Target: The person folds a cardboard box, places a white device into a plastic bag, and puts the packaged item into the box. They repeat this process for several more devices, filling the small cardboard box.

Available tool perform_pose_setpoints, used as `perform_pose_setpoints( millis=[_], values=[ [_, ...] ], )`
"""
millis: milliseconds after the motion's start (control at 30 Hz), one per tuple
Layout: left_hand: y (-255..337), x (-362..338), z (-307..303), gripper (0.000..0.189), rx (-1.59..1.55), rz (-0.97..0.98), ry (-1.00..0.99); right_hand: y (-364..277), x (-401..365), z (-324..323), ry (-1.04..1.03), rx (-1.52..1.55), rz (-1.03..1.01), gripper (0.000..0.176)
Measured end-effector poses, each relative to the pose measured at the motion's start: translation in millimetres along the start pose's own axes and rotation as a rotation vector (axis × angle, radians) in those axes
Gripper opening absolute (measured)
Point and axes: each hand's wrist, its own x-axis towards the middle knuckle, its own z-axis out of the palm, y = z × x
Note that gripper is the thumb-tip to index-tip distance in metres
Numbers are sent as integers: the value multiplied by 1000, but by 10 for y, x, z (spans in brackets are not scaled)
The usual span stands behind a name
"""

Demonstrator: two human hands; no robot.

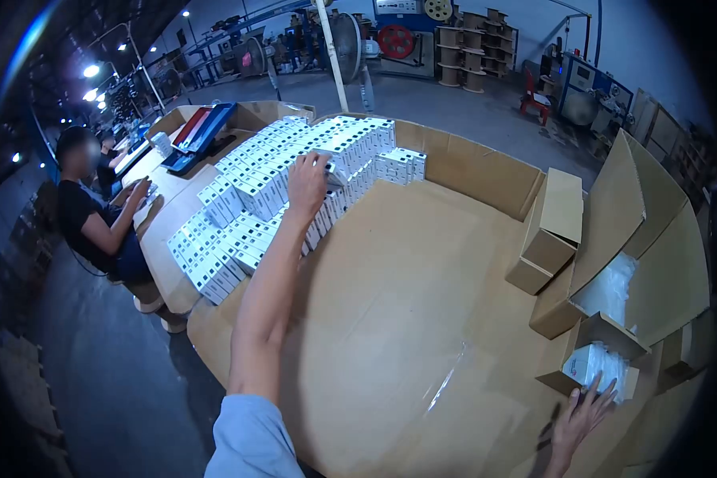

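A large stack of small white boxes (255, 171) with dark square marks covers the far left of the cardboard-topped table. My left hand (307, 185) reaches into its right side. Its fingers are curled on a small white box (337, 173) at the stack's edge; the palm side is hidden. At the lower right, my right hand (583, 416) lies with fingers spread at the near side of an open brown carton (558, 378). The fingertips touch or nearly touch the clear plastic wrap (611, 373) in it. Beside that wrap, a white box (585, 362) sits inside the carton.
A closed brown carton (551, 227) and a larger open carton (652, 239) with plastic bags (609, 288) stand along the right. A cardboard wall (478, 169) borders the far edge. Left, a seated person (95, 211) works near blue and red trays (199, 137).
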Motion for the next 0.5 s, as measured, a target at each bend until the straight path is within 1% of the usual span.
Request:
perform_pose_setpoints(
  millis=[67,100,167,200,233,267,300,333,367,400,433,500],
  values=[
    [-3,-103,-95,31,2,32,-51,-20,44,-130,198,197,-78,54],
    [44,-153,-159,29,-53,24,-31,-26,42,-213,292,287,-108,54],
    [381,-312,-484,33,-244,-6,51,-250,20,-444,259,608,-63,52],
    [628,-442,-644,34,-322,-59,95,-373,-16,-571,251,756,-28,51],
    [867,-614,-775,32,-512,-147,98,-490,-105,-631,80,1051,27,49],
    [1140,-755,-1016,33,-534,-93,53,-594,-191,-649,-76,1341,96,48],
    [1417,-972,-1172,36,-645,-97,42,-628,-250,-650,-259,1478,3,46],
    [1745,-1158,-1404,35,-614,-64,31,-701,-268,-756,-483,1640,14,47],
    [2073,-1344,-1560,35,-690,-57,5,-770,-287,-862,-717,1766,59,48],
    [2400,-1475,-1716,35,-801,1,-23,-802,-300,-949,-873,1763,24,49],
    [2696,-1588,-1865,36,-897,53,-43,-881,-328,-985,-932,1799,-33,50],
    [3162,-1782,-2138,36,-927,205,-183,-854,-429,-825,-1019,1933,31,48]
  ],
)
